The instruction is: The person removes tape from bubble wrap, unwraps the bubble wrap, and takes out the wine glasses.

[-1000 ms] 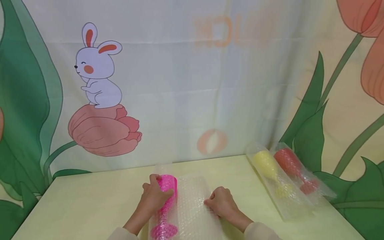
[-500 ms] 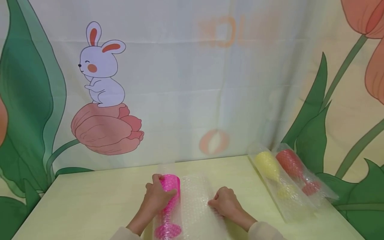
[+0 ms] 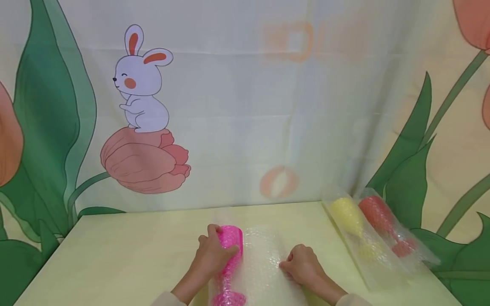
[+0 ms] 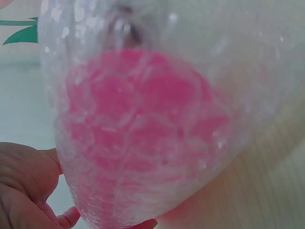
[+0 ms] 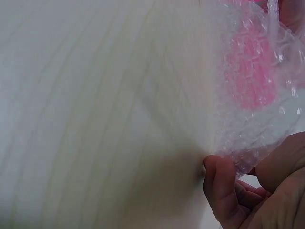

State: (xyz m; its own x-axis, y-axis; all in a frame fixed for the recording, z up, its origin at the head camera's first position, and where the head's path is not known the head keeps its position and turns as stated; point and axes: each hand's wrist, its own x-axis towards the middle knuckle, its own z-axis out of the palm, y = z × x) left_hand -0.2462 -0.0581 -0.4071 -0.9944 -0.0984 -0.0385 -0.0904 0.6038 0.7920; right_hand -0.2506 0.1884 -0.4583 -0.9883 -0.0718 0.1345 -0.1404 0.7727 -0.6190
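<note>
A pink goblet [image 3: 232, 238] lies inside bubble wrap [image 3: 264, 263] on the table, its bowl toward the back and its foot toward the person. My left hand [image 3: 214, 254] grips the goblet's bowl through the wrap, thumb on the right side and fingers over the left. In the left wrist view the pink foot [image 4: 143, 105] shows blurred behind the bubbles. To the right, my right hand [image 3: 304, 265] pinches the free side edge of the wrap between thumb and curled fingers. The right wrist view shows that pinched corner drawn to a fold at the fingertips [image 5: 221, 179].
On the right side of the table, a yellow goblet [image 3: 346, 216] and a red goblet [image 3: 377, 214] lie side by side, each in bubble wrap. A printed cloth [image 3: 229, 106] with a rabbit and tulips hangs behind the pale table [image 3: 134, 250].
The head view has swung left, so everything appears farther right in it. Both hands keep their holds on the goblet and the wrap's edge.
</note>
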